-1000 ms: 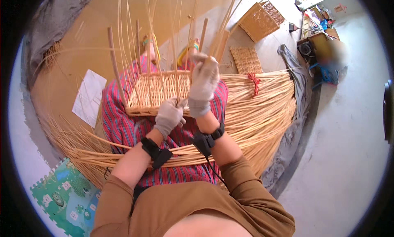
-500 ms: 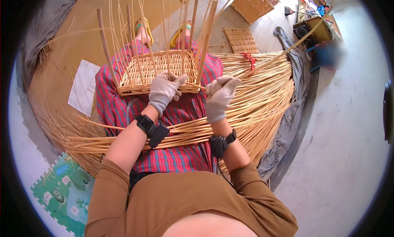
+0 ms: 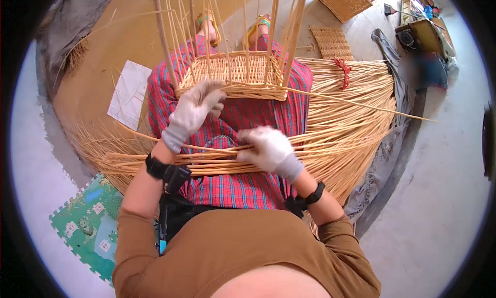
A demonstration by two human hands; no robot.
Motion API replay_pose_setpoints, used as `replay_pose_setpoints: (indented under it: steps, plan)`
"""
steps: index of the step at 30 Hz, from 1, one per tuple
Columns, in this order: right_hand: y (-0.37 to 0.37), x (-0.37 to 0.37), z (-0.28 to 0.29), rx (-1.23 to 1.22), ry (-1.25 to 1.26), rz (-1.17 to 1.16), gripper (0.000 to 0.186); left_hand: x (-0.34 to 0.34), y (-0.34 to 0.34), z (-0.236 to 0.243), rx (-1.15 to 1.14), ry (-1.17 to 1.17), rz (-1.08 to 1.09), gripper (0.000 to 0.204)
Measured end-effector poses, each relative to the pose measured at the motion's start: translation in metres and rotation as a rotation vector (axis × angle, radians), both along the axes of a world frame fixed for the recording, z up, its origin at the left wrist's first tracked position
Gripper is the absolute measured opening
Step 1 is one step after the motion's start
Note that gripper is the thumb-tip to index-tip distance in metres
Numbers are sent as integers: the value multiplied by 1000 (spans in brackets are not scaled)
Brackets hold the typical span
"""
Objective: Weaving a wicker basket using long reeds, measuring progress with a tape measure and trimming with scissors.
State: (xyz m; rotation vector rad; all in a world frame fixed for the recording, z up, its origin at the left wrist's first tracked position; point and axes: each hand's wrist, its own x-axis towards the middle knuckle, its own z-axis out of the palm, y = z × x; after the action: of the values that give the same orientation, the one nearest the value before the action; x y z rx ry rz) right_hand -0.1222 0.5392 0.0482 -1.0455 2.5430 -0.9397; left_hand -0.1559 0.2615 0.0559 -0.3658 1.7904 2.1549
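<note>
A shallow, unfinished wicker basket (image 3: 235, 65) rests across my knees, with upright stakes rising from its sides. My gloved left hand (image 3: 195, 108) is closed at the near left of its rim, thumb and fingers curled over the edge. From the near right corner, a long loose willow rod (image 3: 356, 100) sticks out to the right. Lower down, my gloved right hand (image 3: 268, 149) is over the bundle of willow rods (image 3: 222, 166) lying across my lap. Motion smears its fingers, so whether they grip a rod is unclear.
A broad fan of rods (image 3: 346, 127), bound with a red tie (image 3: 342, 73), spreads to my right. Beyond it lie a woven panel (image 3: 331, 42) and a woven box (image 3: 349, 2). A white sheet (image 3: 129, 94) and a green foam mat (image 3: 90, 225) are at left.
My right hand has left the basket's right corner and moved down and left to the lap rods. The rod it held now points loosely right. My left hand stays by the rim.
</note>
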Motion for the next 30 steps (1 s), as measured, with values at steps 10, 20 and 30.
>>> replay_pose_setpoints:
  steps: [10,20,30]
  plan:
    - [17,-44,58,-427,359,-677,13,42,-84,41,-978,451,106,15]
    - [-12,-51,90,-982,-388,-589,10,8,6,-2,-876,713,161,55]
    - [-13,-62,12,-1106,-269,-883,10,3,-8,-60,-959,376,64,68]
